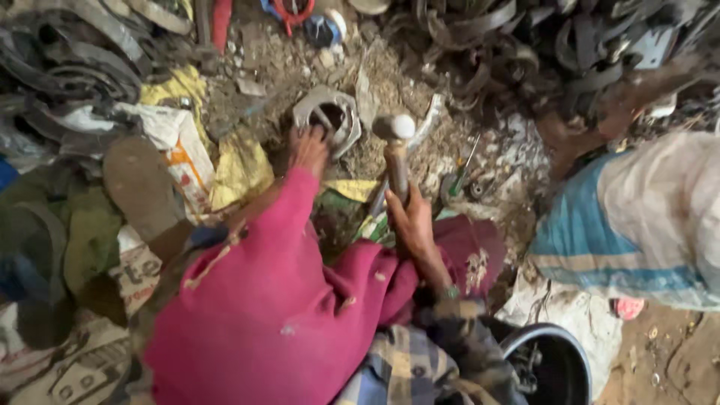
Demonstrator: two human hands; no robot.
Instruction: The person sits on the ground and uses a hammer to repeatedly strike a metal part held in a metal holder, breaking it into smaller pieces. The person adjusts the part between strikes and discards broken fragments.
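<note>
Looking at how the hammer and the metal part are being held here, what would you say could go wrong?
1. The left hand lies right on the metal part, close to the hammer head; a stray blow could hit the fingers.
2. The right hand grips the handle low, so the head may glance off the part's curved rim.
3. The part sits on loose rubble, so it could shift or throw chips when struck.
</note>
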